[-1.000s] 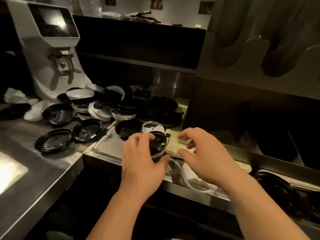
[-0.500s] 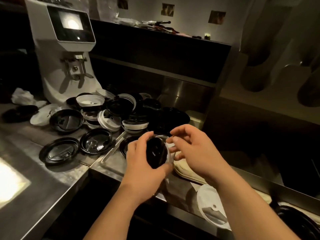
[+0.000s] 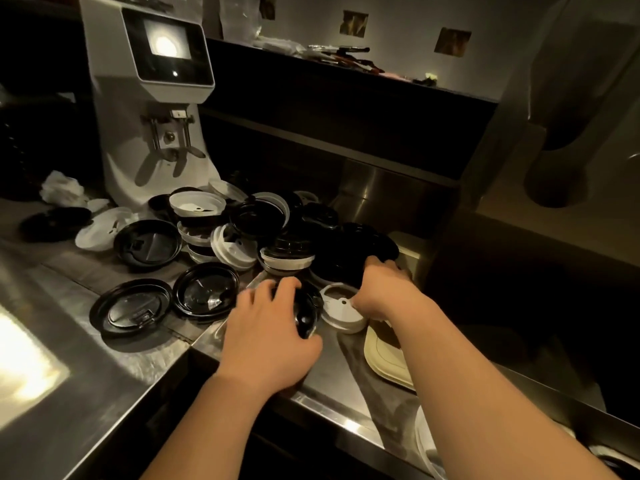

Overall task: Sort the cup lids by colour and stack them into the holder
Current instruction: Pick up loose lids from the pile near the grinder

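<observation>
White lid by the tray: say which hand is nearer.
Right. The right hand holds the white lid by its right edge; the left hand is apart to its left, gripping a black lid.

Light: dim, warm; bright glare patch (image 3: 24,362) at the steel counter's (image 3: 69,410) left edge | Back left: white coffee grinder (image 3: 156,109), screen lit | Back edge: dark cluttered shelf (image 3: 346,84) | Above: pale wall (image 3: 398,15), small square pictures (image 3: 452,42)
</observation>
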Tool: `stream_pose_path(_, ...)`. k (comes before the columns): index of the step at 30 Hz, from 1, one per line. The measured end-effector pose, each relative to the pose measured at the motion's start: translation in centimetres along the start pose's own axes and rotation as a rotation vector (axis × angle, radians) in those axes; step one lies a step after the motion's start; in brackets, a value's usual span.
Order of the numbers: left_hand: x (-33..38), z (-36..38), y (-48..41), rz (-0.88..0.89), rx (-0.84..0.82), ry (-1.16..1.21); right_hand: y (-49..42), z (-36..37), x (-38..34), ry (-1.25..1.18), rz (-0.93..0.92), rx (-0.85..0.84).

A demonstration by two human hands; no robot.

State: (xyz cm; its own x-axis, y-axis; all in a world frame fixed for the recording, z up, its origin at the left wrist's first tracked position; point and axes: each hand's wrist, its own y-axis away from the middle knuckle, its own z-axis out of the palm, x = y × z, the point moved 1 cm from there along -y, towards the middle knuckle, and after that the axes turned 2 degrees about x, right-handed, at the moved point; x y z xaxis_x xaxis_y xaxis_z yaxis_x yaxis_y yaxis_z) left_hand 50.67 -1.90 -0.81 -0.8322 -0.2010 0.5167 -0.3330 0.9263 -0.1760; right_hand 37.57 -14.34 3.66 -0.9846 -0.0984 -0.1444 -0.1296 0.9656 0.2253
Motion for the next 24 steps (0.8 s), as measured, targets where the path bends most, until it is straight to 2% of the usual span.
stream_pose_path(3, 0.5, 0.3, -0.7, -0.017, -0.060, -0.140, -0.4, -0.2, 0.0, -0.006, 0.035, 0.006)
stream_pose_path(6, 1.2, 0.4, -1.2, -0.057, -0.036, -0.237, -0.1, -0.7, -0.4, 0.025, 0.050, 0.017)
stream_pose_path(9, 1.3, 0.3, -1.3, -0.069, 0.037, -0.244, 0.6, -1.1, -0.9, 0.052, 0.013, 0.053)
stream_pose_path(13, 0.8, 0.3, -0.8, -0.025, 0.023, -0.201, 2.4, -1.8, -0.5, -0.082, -0.018, 0.167)
stream_pose_path(17, 0.6, 0.3, -0.9, -0.006, -0.017, -0.228, 4.7, -2.0, 1.8, -0.471, -0.124, 0.339)
stream_pose_path(21, 0.9, 0.2, 0.1, -0.047, 0.005, -0.137, 7.9, -2.5, 4.8, -1.006, -0.141, 0.233)
stream_pose_path(24, 1.8, -0.2, 2.1, -0.103, 0.110, 0.016, 10.8, -2.5, 7.2, -1.324, -0.126, 0.104)
